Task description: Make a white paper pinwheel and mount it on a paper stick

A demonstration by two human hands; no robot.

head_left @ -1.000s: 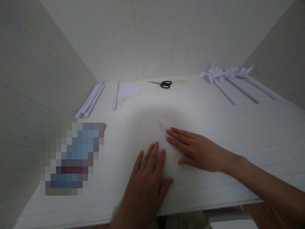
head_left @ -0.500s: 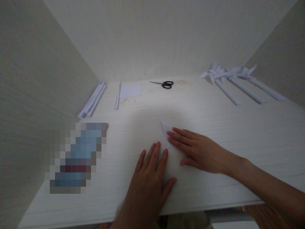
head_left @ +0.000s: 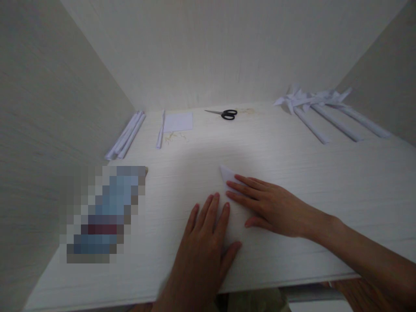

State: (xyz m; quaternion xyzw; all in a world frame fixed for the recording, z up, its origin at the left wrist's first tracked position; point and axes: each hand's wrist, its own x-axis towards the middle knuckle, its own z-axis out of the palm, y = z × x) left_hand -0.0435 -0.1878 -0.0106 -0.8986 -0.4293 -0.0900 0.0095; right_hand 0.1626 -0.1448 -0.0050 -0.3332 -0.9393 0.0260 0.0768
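A small folded piece of white paper (head_left: 226, 173) lies near the middle of the white table, one pointed corner showing. My right hand (head_left: 264, 201) is flat over most of it, fingers stretched out and pressing down on the paper. Just left of and nearer than the paper, my left hand (head_left: 206, 238) rests palm down on the table with its fingers spread. Nothing is held in the left hand, and its fingertips lie a little apart from the paper. The covered part of the paper is hidden under the right fingers.
Scissors with black handles (head_left: 229, 114) lie at the back. Left of them are a square paper sheet (head_left: 178, 122), a thin paper roll (head_left: 160, 130) and several paper tubes (head_left: 125, 136). Paper pinwheels (head_left: 299, 102) on sticks lie back right. A blurred-out object (head_left: 110, 208) sits left.
My right fingertips have slid slightly left across the folded paper, covering a bit more of its edge. My left hand stays in place.
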